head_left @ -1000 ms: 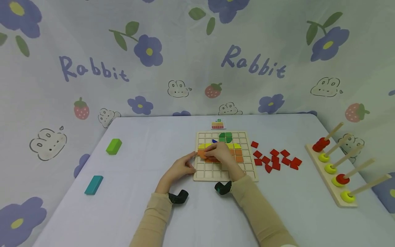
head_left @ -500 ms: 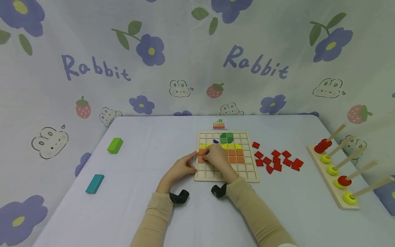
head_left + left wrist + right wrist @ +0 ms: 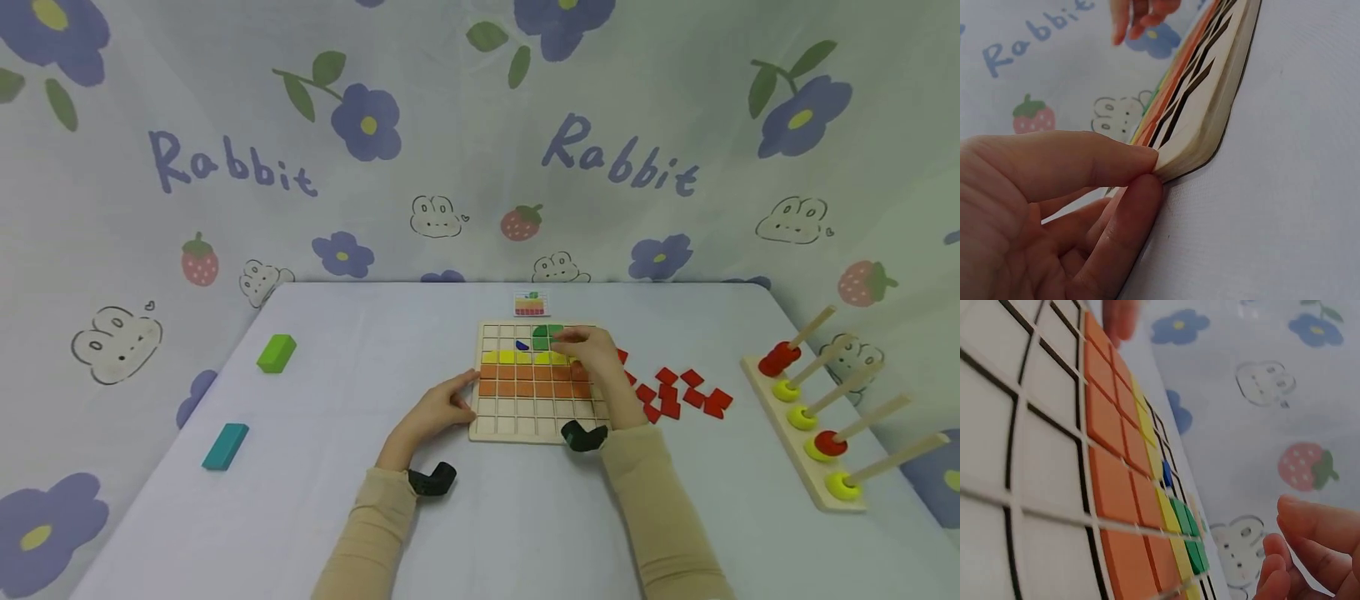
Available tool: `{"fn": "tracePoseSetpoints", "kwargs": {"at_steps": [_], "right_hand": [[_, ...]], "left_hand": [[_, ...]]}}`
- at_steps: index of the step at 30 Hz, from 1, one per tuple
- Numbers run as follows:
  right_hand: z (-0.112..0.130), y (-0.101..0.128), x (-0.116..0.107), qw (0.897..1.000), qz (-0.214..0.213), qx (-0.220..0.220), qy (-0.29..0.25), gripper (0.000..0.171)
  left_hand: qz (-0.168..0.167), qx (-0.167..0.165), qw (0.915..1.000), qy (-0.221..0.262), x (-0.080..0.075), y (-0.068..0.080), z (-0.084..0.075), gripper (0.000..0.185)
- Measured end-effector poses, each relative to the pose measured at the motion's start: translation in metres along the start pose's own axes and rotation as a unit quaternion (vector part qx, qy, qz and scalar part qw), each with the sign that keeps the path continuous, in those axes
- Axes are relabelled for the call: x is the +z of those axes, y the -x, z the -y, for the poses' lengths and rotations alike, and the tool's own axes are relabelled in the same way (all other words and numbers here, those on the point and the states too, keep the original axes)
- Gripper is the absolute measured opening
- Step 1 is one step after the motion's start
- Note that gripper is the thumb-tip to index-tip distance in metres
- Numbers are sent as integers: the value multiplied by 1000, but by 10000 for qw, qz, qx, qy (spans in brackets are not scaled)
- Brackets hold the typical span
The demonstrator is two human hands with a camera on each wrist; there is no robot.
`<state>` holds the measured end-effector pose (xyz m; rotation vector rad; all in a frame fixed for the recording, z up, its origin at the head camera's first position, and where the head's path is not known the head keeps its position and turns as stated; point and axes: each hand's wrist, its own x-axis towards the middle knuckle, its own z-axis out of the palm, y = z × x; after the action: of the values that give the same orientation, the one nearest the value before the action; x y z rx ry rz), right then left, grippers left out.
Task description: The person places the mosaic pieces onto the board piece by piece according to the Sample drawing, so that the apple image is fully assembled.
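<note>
A wooden grid board [image 3: 510, 437] bears two rows of orange tiles [image 3: 525, 381]. Behind them runs a row of yellow pieces [image 3: 510, 357], with a small blue piece [image 3: 522, 345] and green pieces [image 3: 542, 337] farther back. My left hand [image 3: 433, 410] holds the board's left side, thumb and finger at its edge near the front corner in the left wrist view. Over the board's right part is my right hand [image 3: 594, 348], fingers loosely bent; in the right wrist view its fingertips [image 3: 1288, 506] hold nothing. It partly hides the green and yellow pieces.
Several red tiles [image 3: 667, 392] lie right of the board, some hidden by the right arm. A picture card [image 3: 531, 304] lies behind it. A peg stand [image 3: 806, 446] with red and yellow rings stands at far right. Green [image 3: 277, 353] and teal blocks [image 3: 225, 447] lie left.
My right hand has let go of an orange tile at the left end of the rows and moved right and back. Both orange rows now show filled. The left hand stays put.
</note>
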<state>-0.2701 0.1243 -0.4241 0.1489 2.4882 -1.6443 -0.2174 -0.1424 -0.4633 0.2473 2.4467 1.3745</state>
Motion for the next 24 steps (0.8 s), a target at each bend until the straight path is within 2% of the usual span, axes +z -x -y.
{"fn": "tracePoseSetpoints", "kwargs": {"at_steps": [4,8,12,18,21,24], "right_hand": [[-14,0,-32,9964,-308,474,-639,38],[-29,-2,-55,9896,-686,902,-888,39],[-42,-3,-68,9852,-884,1148,-916,42],[-57,-7,-77,9872,-1057,1189,48,43],[-60,-10,-78,9862,-877,1259,615,45],[-60,-11,-77,9858,-675,1209,945,44]], "left_hand": [[17,23,10000,-13,-1,0,1,71],[28,40,10000,-3,0,-1,3,71],[46,68,10000,37,0,-1,7,71],[85,97,9999,47,0,-2,9,71],[76,125,9999,23,1,-3,9,70],[50,167,9998,0,1,-3,8,70]]}}
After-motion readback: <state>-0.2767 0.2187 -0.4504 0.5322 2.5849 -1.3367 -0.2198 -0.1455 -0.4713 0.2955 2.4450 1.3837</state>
